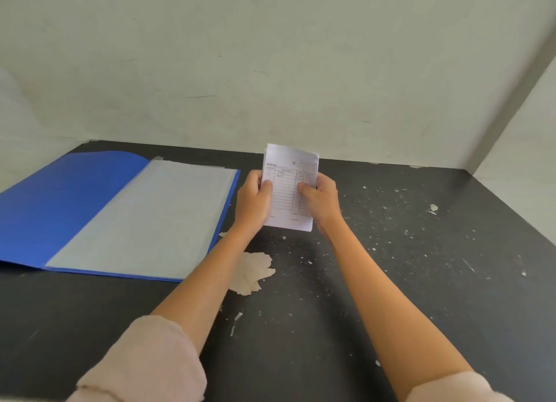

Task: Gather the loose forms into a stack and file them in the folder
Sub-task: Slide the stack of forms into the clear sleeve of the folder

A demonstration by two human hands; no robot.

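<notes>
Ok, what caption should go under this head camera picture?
Both hands, left hand and right hand, hold the stacked forms beside an open blue folder.

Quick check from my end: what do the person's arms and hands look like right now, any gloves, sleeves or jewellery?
Both hands are bare: no gloves on the left hand or the right hand, and no rings, watch or bracelets show. Each arm wears a pale pink sleeve, soft-looking fabric, pushed up towards the elbow, so the forearms are uncovered: left sleeve, right sleeve. No markings show on the fabric.
</notes>
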